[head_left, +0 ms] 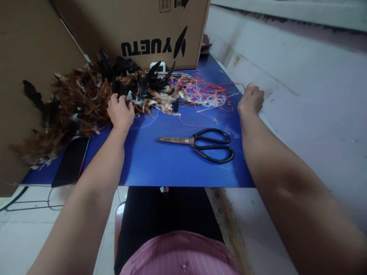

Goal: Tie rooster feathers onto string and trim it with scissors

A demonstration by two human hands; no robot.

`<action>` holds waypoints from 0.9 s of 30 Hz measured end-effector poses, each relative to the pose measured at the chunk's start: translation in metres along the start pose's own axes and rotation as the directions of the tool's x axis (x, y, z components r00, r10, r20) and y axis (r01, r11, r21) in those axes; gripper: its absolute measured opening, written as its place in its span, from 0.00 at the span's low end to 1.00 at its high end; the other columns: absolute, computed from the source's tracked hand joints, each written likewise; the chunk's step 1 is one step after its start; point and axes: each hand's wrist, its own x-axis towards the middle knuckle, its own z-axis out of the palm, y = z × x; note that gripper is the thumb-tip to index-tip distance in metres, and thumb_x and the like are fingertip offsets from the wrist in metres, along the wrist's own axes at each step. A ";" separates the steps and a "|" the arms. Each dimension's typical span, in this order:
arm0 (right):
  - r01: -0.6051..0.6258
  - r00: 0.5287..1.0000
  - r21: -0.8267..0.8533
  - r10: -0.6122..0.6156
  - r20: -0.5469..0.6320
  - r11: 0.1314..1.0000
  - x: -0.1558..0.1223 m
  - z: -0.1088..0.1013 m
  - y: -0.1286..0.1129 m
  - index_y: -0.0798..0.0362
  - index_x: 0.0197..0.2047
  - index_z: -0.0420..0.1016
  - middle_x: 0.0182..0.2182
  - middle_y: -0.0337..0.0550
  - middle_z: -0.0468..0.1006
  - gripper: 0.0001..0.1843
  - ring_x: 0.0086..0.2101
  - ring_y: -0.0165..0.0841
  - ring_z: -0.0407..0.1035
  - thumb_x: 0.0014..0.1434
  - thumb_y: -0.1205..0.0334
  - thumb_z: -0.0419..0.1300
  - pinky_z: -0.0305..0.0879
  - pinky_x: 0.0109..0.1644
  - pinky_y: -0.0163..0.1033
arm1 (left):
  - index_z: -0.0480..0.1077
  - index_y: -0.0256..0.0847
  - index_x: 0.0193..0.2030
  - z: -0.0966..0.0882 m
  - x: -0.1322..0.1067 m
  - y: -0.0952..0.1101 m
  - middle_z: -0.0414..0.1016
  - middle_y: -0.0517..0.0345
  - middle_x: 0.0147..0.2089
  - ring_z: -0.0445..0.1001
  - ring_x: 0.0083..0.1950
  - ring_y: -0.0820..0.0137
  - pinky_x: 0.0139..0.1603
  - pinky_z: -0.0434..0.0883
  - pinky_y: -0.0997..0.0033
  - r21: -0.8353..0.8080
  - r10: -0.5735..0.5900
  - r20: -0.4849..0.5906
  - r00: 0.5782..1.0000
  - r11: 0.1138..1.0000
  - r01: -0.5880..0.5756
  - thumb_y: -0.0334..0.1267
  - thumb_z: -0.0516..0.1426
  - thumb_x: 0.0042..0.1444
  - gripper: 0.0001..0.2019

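My left hand [120,110] rests on the near edge of a pile of brown, black and white feathers [80,99] on a blue board [160,160]; its fingers curl into the feathers, and what they hold is hidden. At the board's far right edge, beside a tangle of red and white strings [206,93], my right hand [250,100] has its fingers curled, with nothing visible in them. Black-handled scissors [200,143] lie closed on the board between my two forearms.
A large cardboard box [137,30] stands behind the feathers, and another cardboard panel [28,57] lies to the left. A black phone [70,162] lies at the board's left front. A pale wall surface [301,95] runs along the right. My lap is under the board.
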 end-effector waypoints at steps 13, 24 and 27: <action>0.255 0.966 -0.142 -0.260 -0.012 0.956 -0.007 0.003 0.005 0.62 0.51 0.75 0.50 0.66 0.74 0.18 0.49 0.44 0.66 0.67 0.67 0.48 0.55 0.51 0.45 | 0.74 0.37 0.47 -0.021 -0.005 0.012 0.73 0.39 0.51 0.71 0.55 0.51 0.54 0.69 0.52 0.117 0.090 0.066 0.994 0.988 -0.098 0.42 0.48 0.62 0.18; 0.681 0.732 -0.063 -0.681 0.024 0.730 -0.009 0.013 0.007 0.54 0.42 0.76 0.43 0.55 0.79 0.14 0.47 0.43 0.69 0.56 0.68 0.52 0.61 0.56 0.46 | 0.76 0.41 0.36 -0.019 -0.005 0.017 0.77 0.46 0.50 0.68 0.60 0.52 0.66 0.53 0.41 0.042 0.383 -0.033 0.923 0.923 -0.382 0.41 0.49 0.63 0.15; 0.718 0.696 -0.065 -0.715 0.070 0.693 -0.012 0.018 0.005 0.50 0.42 0.76 0.40 0.49 0.80 0.14 0.44 0.43 0.71 0.57 0.66 0.52 0.64 0.54 0.49 | 0.76 0.43 0.35 -0.015 -0.008 0.024 0.78 0.52 0.49 0.68 0.60 0.57 0.71 0.47 0.43 -0.024 0.493 -0.039 0.869 0.869 -0.494 0.42 0.51 0.64 0.14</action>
